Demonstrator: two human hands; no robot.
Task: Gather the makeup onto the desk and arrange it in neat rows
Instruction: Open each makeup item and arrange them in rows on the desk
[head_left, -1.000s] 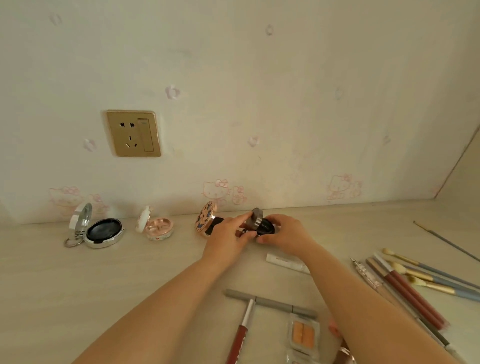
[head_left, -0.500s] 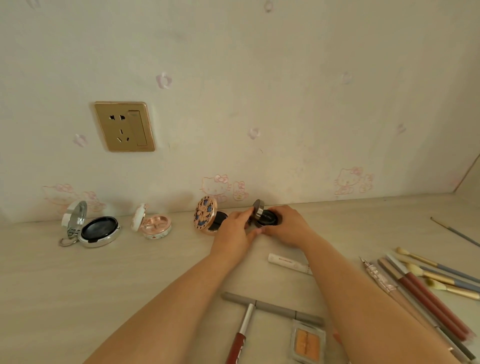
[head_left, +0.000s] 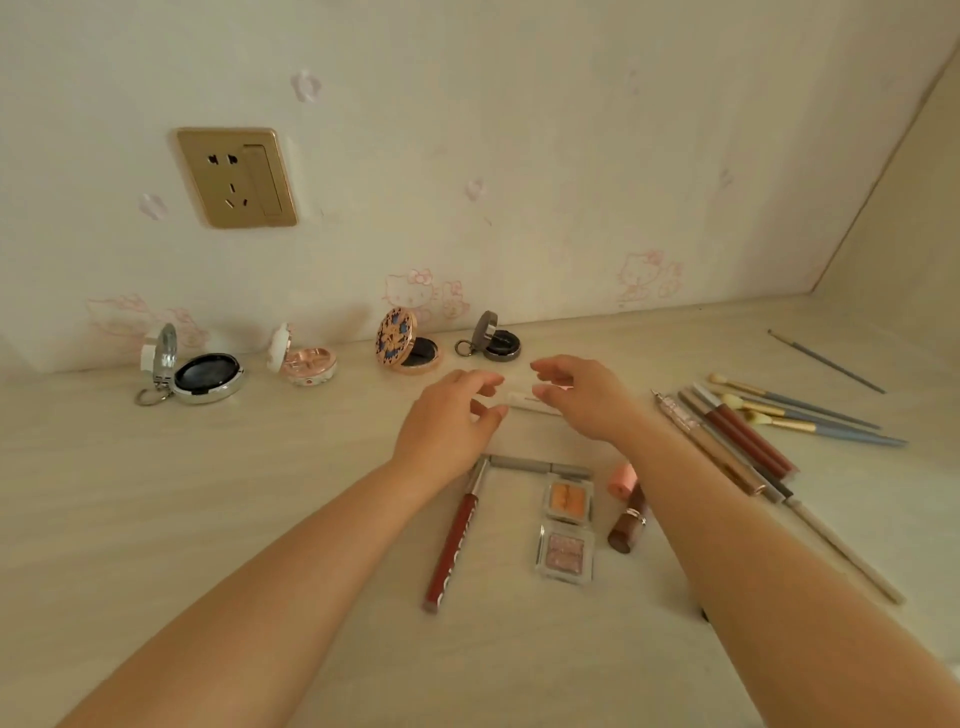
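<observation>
Pale wood-grain counter against a cartoon-cat wallpapered wall. Both hands, left and right, hover with relaxed fingers, holding nothing, above a small white tube. Four open round compacts along the wall: silver, pink, ornate gold-blue, small dark grey. Brushes and pencils lie well right.

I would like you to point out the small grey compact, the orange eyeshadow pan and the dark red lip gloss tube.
small grey compact (head_left: 502, 346): head view, on its open base.
orange eyeshadow pan (head_left: 568, 499): head view, on the orange powder.
dark red lip gloss tube (head_left: 451, 551): head view, on the red barrel.
</observation>
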